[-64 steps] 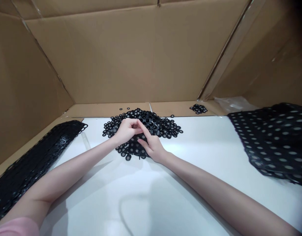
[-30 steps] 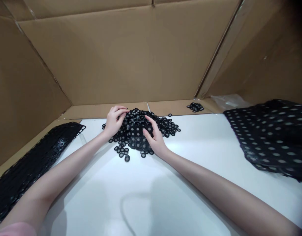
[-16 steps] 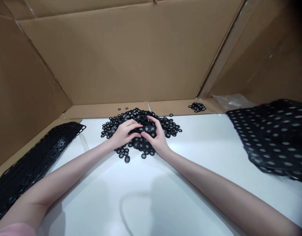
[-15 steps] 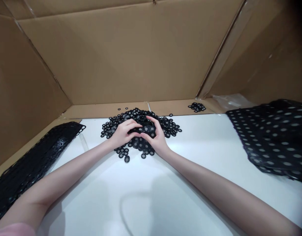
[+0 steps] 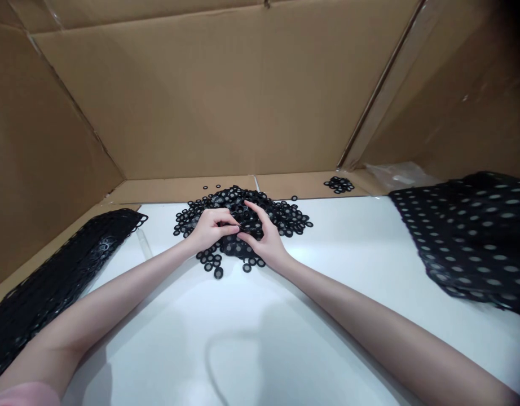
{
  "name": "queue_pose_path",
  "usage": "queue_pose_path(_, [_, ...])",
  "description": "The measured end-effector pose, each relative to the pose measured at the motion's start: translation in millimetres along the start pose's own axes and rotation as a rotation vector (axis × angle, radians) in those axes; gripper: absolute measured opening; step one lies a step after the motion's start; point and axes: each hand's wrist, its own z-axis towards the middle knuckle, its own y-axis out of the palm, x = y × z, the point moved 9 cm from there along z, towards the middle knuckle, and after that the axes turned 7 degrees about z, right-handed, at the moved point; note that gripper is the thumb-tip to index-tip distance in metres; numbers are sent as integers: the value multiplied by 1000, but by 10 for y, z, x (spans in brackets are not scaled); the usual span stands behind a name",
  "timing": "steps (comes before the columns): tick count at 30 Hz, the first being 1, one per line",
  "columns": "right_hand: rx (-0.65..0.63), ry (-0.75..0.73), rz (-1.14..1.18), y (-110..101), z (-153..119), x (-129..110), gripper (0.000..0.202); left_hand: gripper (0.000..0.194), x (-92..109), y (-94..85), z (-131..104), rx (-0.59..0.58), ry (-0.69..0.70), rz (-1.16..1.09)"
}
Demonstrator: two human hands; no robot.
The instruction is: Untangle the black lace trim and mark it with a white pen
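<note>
My left hand (image 5: 212, 228) and my right hand (image 5: 268, 239) meet over the heap of small, flat black rings (image 5: 296, 217) on the glossy white tabletop (image 5: 327, 327). My left thumb and forefinger are drawn into a near pinch; what lies between the tips is too small to tell. My right thumb and forefinger stand apart in a loose curve, and I cannot tell whether the fingers behind grip anything. A black, pale-dotted sheet piece (image 5: 234, 247) lies at the heap's near side, under my hands. Left of the heap lies a long black lattice stack (image 5: 61, 276); well to its right, a large black sheet with pale round dots (image 5: 471, 237). I judge I am at fine fingertip work on the heap; the next move calls for a secure pinch with the right hand steadying.
</note>
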Motion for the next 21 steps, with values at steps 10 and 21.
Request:
queue_pose_path(10, [-49, -58, -47, 43, 11, -64, 65, 12, -110, -7, -25, 139, -303, -299])
queue_pose_path(21, [-44, -35, -64, 46, -16, -46, 64, 14, -119, 9, 92, -170, -324, -186])
